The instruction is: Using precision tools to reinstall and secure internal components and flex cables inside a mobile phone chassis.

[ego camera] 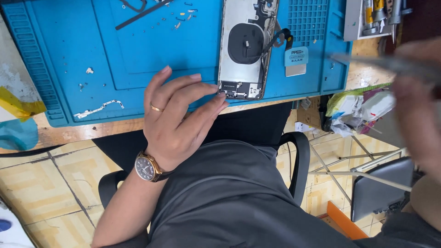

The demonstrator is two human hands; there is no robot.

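Left hand (177, 117) pins the opened phone (245, 48) by its bottom corner on the blue mat (138, 50), fingertips pressing, nothing gripped. Right hand (415, 98) is blurred w/ a thin metal tool (367, 62); grip can't be judged. Looks mid-teardown; next needs the tool tip steadied. Phone top cut off.

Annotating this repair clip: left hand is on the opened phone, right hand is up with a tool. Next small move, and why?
Probably bring the tweezers down to the opened phone. The left hand already braces its near corner with its fingertips, while the blurred right hand holds the tool off the blue mat, away from the phone.
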